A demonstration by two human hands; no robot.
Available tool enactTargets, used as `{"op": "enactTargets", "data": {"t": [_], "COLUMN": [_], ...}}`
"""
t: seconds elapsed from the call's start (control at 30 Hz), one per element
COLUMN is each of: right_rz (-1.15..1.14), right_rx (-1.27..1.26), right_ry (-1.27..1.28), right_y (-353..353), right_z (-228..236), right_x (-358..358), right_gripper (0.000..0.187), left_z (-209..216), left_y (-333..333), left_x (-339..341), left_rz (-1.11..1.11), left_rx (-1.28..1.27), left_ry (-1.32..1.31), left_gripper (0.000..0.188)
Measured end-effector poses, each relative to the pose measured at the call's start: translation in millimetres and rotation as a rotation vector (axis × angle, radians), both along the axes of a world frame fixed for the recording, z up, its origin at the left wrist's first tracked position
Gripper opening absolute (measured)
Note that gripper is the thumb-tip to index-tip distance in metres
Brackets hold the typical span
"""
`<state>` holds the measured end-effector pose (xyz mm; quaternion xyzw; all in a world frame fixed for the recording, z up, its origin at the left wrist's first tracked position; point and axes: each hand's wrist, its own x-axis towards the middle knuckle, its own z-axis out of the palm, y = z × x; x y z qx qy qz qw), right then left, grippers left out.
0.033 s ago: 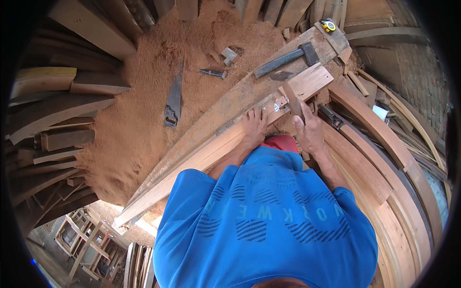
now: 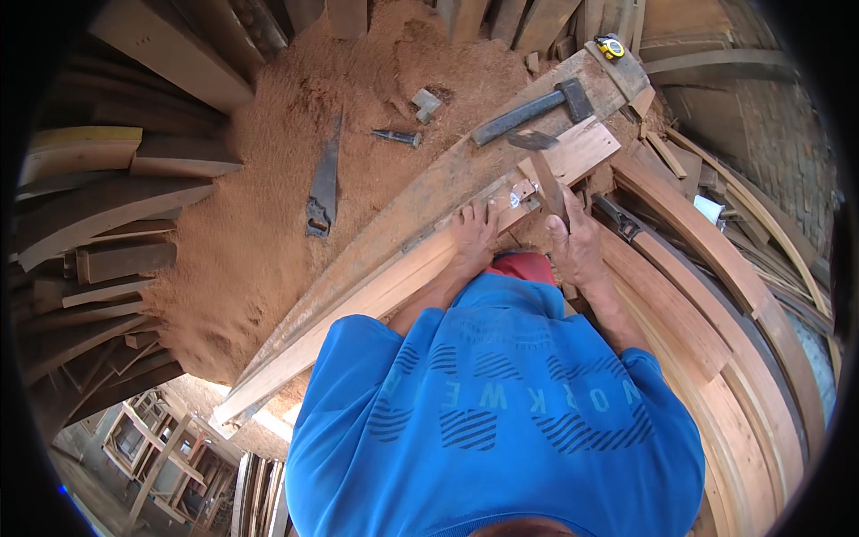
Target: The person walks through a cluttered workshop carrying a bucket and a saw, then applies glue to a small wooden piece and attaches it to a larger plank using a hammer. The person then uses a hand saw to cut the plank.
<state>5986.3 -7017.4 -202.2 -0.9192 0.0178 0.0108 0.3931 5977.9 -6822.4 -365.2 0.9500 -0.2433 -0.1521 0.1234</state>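
In my right hand [image 2: 575,240], closed round the wooden handle, is a hammer [image 2: 549,188]. Its dark head [image 2: 533,140] is over the far part of a long wooden beam [image 2: 420,268] lying diagonally before me. My left hand [image 2: 475,231] grips the beam, fingers bent over its top; the thumb is hidden. Just right of those fingers, a small wood piece with a shiny white patch [image 2: 523,191] sits on the beam, near the hammer handle.
Beyond the beam lie a sledgehammer [image 2: 535,111], a tape measure [image 2: 610,47], a handsaw [image 2: 324,183], a chisel-like tool [image 2: 396,137] and a grey block [image 2: 427,105]. Sawdust [image 2: 259,233] spreads over the ground. Stacked timber [image 2: 98,206] lines the left; long curved boards [image 2: 707,295] lie at my right.
The hammer's head has shifted slightly right and shows more clearly above the beam. My left hand and the beam stay in place.
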Motion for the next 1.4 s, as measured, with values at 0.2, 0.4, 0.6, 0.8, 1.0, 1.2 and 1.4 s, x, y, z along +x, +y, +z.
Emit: {"op": "enactTargets", "data": {"t": [0.2, 0.4, 0.6, 0.8, 1.0, 1.2, 1.4], "right_rz": [0.057, 0.007, 0.035, 0.0, -0.016, 0.065, -0.011], "right_rx": [-0.37, -0.013, -0.32, -0.086, -0.033, -0.414, -0.044], "right_ry": [0.624, -0.069, 0.502, 0.151, -0.032, 0.437, -0.051], "right_y": [-33.2, -1.4, -42.4, -18.4, -10.0, -56.6, -3.4], "right_z": [-38.1, 26.1, -56.9, 26.3, 11.0, -71.0, 58.8], "right_x": [8.0, 30.3, -27.5, 37.2, 9.7, -21.6, 35.5], "right_gripper": [0.048, 0.051, 0.048, 0.042, 0.036, 0.028, 0.033], "left_z": [-5.5, 3.4, 1.3, -8.3, -8.0, -0.3, -7.2], "left_y": [0.1, -0.6, -4.3, 0.4, -0.9, -7.9, 1.5], "left_x": [0.3, 1.8, 7.2, -5.0, -4.6, 27.5, -6.3], "left_rz": [-0.012, -0.007, -0.021, 0.029, 0.019, 0.008, 0.051], "left_rx": [-0.03, 0.006, 0.002, -0.056, -0.035, -0.06, -0.036], "left_ry": [-0.063, -0.007, 0.008, -0.085, -0.079, -0.069, -0.061], "left_gripper": [0.069, 0.066, 0.065, 0.068, 0.067, 0.068, 0.08]}}
